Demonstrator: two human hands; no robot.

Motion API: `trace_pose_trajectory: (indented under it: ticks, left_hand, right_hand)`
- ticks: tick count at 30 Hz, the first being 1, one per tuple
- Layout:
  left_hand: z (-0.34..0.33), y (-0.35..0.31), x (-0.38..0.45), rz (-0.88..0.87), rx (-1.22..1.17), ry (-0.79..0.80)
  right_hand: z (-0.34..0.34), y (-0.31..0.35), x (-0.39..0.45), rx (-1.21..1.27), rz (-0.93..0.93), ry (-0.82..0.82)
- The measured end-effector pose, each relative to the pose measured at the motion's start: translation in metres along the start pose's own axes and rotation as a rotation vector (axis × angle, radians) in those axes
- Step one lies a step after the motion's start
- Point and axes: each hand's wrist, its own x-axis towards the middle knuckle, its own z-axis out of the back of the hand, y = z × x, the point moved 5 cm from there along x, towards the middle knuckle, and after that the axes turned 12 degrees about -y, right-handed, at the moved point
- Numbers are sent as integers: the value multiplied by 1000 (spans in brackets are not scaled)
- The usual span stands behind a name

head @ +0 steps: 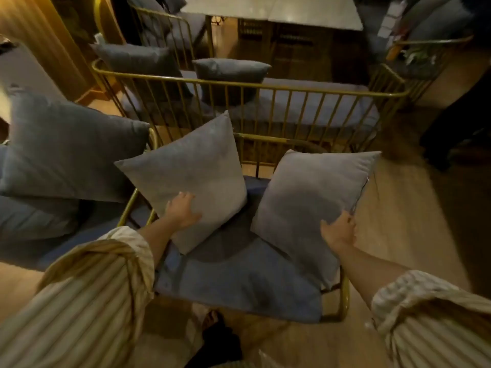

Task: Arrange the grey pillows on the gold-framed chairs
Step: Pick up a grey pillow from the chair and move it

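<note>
Two grey pillows stand tilted on the blue seat of the gold-framed chair (342,301) right below me. My left hand (182,209) grips the lower part of the left pillow (194,166), which leans towards the chair's back. My right hand (338,229) holds the bottom edge of the right pillow (313,192), which leans against the right armrest. Both sleeves are striped cream.
Another grey pillow (66,152) rests on the neighbouring chair at the left. Behind stands a gold-railed bench (249,86) with two darker pillows (228,73), then a marble-topped table (276,11). Wooden floor lies to the right.
</note>
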Motion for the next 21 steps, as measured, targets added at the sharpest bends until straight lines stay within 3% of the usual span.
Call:
trace_pose_trajectory:
  ticks: [8,11,16,21]
  left_hand:
    - [40,37,100,-109,106,-293]
    - [54,51,136,-164,144,-352]
    - [61,75,187,-116,94,-326]
    - [49,87,210,-78,87,-311]
  right_hand:
    - [-55,23,-20,-169,-200,-125]
    - [-83,47,-32,-208,-163,-165]
    - [-153,95,-47,-246,-58,5]
    - [-227,129,-73,-213,-122,185]
